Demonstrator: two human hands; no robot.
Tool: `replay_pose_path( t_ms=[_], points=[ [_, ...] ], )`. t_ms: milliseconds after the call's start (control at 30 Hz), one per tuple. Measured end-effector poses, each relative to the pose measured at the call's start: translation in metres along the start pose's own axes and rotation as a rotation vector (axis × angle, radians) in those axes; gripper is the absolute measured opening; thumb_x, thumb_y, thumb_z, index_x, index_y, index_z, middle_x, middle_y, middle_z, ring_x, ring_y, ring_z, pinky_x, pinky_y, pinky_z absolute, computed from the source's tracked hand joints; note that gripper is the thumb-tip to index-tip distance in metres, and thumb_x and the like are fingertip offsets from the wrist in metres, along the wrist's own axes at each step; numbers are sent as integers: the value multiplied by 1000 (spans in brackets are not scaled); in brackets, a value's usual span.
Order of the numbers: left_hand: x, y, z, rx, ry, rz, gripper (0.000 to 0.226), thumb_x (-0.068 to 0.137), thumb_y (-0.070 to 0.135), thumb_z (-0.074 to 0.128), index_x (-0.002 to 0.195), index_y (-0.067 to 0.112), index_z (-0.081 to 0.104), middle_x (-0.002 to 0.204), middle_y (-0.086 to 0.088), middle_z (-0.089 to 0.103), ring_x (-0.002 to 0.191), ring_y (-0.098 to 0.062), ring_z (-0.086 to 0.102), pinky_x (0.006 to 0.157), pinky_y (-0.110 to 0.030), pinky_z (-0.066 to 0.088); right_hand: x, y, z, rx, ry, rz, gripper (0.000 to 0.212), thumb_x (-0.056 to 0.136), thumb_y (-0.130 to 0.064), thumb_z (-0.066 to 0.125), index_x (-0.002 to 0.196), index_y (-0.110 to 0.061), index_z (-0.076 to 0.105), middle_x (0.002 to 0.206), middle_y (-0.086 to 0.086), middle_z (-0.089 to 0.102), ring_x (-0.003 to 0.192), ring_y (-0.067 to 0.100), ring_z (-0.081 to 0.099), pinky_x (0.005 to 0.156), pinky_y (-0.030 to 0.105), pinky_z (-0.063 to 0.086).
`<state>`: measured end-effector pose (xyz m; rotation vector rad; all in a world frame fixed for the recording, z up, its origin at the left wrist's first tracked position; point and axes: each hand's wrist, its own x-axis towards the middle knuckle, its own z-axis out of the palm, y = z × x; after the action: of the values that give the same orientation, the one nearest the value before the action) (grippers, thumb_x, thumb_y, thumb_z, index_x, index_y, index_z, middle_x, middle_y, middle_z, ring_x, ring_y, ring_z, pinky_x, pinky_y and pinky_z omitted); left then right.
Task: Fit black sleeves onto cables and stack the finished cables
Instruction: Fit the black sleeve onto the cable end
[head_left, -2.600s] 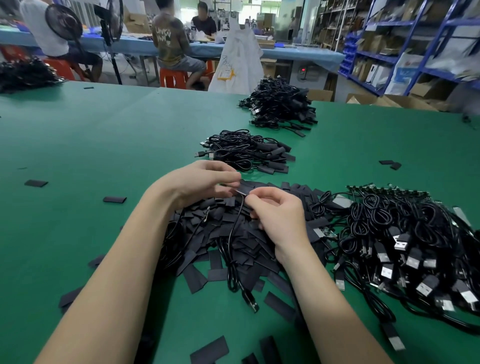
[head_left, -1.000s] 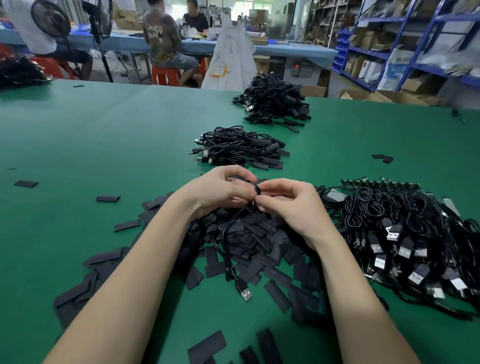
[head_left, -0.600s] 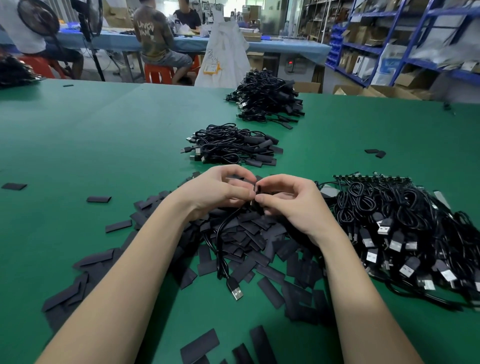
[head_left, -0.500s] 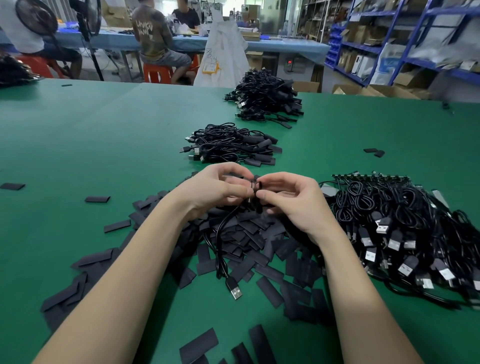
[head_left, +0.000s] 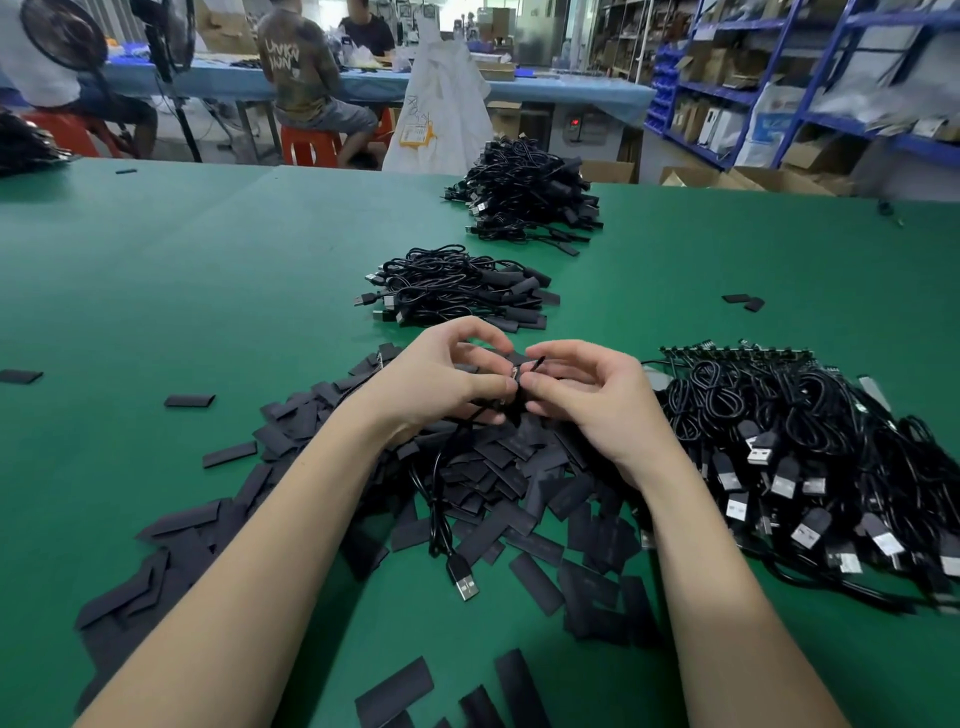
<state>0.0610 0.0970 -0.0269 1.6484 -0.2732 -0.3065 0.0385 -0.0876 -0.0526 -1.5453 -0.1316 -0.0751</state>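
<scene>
Black USB plug (head_left: 464, 582) lies nearest, below fingers, at end of cable (head_left: 439, 499) rising to both hands. Loose sleeves (head_left: 519, 483) heaped under hands on green table (head_left: 156, 291). Left hand (head_left: 436, 384) and right hand (head_left: 592, 400) meet fingertip to fingertip, fingers curled, pinching cable's upper end; sleeve at pinch not clearly discernible. Unsleeved cables (head_left: 810, 441) right of fingers. Beyond fingers: near finished stack (head_left: 457, 288), then far finished stack (head_left: 524, 195).
</scene>
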Motion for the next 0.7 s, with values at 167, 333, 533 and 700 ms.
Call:
replay_pose_path(
  t_ms=[167, 333, 533, 700],
  points=[
    [-1, 1, 0, 189, 44, 34, 30, 85, 0, 77, 109, 9, 62, 92, -2, 75, 71, -16, 69, 62, -25, 57, 1, -1, -4, 8, 37, -33, 16, 91, -7, 74, 101, -19, 76, 97, 6, 79, 86, 18, 76, 71, 26, 61],
    [-2, 2, 5, 387, 90, 112, 30, 82, 9, 82, 104, 17, 63, 94, -2, 75, 70, -16, 68, 69, -29, 56, 2, -1, -8, 80, 49, -9, 18, 95, -7, 68, 110, -14, 72, 102, 11, 78, 92, 26, 76, 76, 26, 61],
    [-3, 7, 8, 336, 73, 139, 30, 81, 4, 82, 102, 14, 64, 92, -2, 76, 70, -12, 68, 69, -25, 56, 3, 0, -12, 176, 76, -2, 14, 94, -4, 67, 108, -3, 71, 97, 13, 78, 89, 18, 75, 79, 23, 60],
    [-2, 7, 7, 263, 54, 135, 30, 80, 1, 82, 101, 14, 64, 90, -1, 77, 72, -11, 70, 66, -20, 53, 2, -1, -13, 212, 52, -2, 12, 95, -5, 67, 104, -5, 73, 97, 13, 78, 90, 20, 76, 78, 22, 60]
  ],
)
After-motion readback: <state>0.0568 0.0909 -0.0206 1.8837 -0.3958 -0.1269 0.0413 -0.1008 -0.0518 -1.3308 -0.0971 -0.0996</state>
